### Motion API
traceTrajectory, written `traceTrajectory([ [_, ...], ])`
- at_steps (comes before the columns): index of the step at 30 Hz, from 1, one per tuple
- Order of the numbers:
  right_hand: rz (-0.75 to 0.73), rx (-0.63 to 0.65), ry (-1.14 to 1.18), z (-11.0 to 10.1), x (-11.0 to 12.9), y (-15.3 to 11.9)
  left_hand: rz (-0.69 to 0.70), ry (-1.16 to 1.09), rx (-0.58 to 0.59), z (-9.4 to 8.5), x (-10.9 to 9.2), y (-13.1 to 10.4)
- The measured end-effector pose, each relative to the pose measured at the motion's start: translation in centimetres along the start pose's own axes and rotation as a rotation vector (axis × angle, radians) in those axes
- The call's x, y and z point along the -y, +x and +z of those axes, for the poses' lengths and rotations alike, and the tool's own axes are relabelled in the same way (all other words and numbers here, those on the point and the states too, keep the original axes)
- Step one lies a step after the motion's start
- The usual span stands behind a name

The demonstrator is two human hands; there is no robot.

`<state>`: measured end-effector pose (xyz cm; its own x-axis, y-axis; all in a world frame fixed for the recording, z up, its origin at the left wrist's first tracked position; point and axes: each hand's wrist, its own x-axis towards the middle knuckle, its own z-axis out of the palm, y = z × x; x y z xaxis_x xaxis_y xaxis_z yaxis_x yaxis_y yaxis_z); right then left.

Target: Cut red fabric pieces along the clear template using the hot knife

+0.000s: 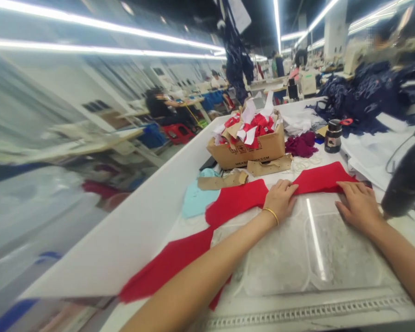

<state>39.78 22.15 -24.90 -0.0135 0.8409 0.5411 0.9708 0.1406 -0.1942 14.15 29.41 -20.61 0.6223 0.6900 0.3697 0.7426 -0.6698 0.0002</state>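
A chain of red fabric pieces (238,196) runs across the white worktable (190,230), from the lower left to the black machine part (408,180) at right. My left hand (280,200), with a yellow bangle at the wrist, has its fingers closed on the red fabric between two of the pieces. Farther right, my right hand (361,207) lies on the near edge of the rightmost red piece, fingers stretched forward and thumb apart. That piece's right end is partly hidden by this hand. Both hands rest just beyond a clear plastic cover (280,258).
Behind the fabric stands a cardboard box (256,152) heaped with red and white scraps. Brown strips (269,166), light blue fabric (197,200) and a dark jar (333,136) lie around it. Dark navy garments (373,99) pile up at back right. A low white wall (124,221) edges the table's left.
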Motion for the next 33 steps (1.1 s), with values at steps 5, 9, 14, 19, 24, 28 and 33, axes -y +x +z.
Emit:
traceTrajectory([
  [5, 0.010, -0.010, 0.008, -0.3, 0.2, 0.1, -0.018, -0.050, -0.026, 0.7, 0.3, 0.8],
  [9, -0.019, -0.054, 0.049, -0.6, 0.6, 0.2, -0.041, -0.103, -0.063, 0.5, 0.5, 0.9],
  [14, -0.111, -0.053, 0.160, -0.7, 1.0, -0.1, -0.045, -0.204, -0.088, 0.1, 0.7, 0.8],
  [19, -0.212, -0.019, 0.208, -0.6, 1.3, -0.3, -0.030, -0.337, -0.134, -0.3, 0.8, 0.9],
  [24, -0.369, -0.013, 0.168, -0.8, 1.8, -0.5, 0.036, -0.503, -0.207, -1.4, -0.3, 0.5],
  [28, -0.395, -0.073, 0.177, -0.7, 2.0, -0.5, 0.111, -0.614, -0.232, -3.6, -1.9, -1.3],
  [33, -0.357, -0.103, 0.388, -0.8, 1.9, -0.4, 0.009, -0.711, -0.240, -7.3, -3.1, -4.9],
])
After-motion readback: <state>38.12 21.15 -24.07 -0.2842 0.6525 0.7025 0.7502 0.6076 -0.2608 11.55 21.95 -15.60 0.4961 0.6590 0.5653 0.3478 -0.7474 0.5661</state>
